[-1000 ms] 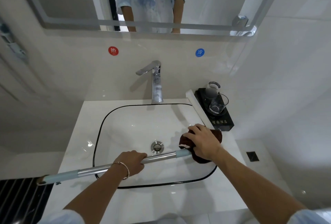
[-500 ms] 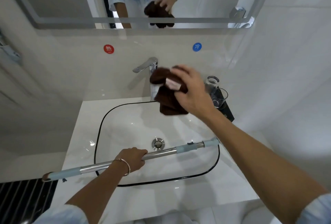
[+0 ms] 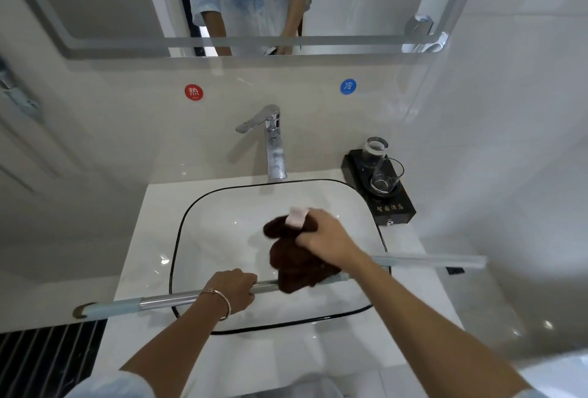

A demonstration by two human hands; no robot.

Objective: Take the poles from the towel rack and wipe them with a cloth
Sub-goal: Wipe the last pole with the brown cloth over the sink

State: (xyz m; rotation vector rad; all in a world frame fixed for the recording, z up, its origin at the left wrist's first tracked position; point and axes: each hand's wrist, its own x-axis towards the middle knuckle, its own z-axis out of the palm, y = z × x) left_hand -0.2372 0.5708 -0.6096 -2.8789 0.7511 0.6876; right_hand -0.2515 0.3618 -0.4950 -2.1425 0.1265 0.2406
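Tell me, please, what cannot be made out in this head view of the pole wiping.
- Head view: the pole is hidden mid-length under the cloth and the right grip.
- Head view: the pole's right end is blurred, so its cap cannot be told.
- Head view: the fingertips of the left grip curl out of sight round the pole.
- Head view: the lettering on the black tray is too small to read.

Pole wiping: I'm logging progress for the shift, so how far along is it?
Done: one pole is out and held across the sink. In hand: the left hand grips its metal middle, while the right hand holds the brown cloth, draped onto the pole. Left: probably rubbing along its length. Whether more wait to be wiped is not shown.
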